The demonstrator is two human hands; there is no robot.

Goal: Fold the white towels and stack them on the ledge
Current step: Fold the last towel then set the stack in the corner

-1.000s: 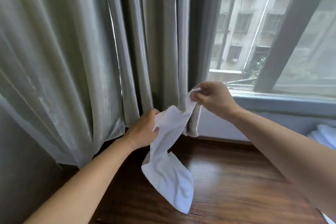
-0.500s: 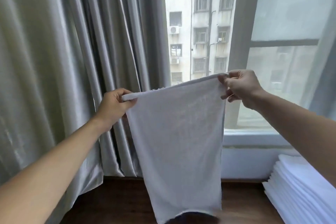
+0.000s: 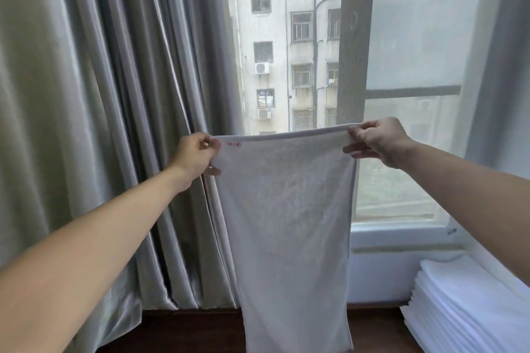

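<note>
A second ago the towel hung bunched; now it is spread flat and raised in front of the window, left hand pinching its 10 o'clock corner, right hand pinching the 2 o'clock one; it looks ready for folding; the stack waits at 4 o'clock on the ledge.

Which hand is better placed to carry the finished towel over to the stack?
Probably the right hand. It pinches the towel at its right top corner, on the side where the stack of folded towels sits; the left hand is beside the curtain.
</note>
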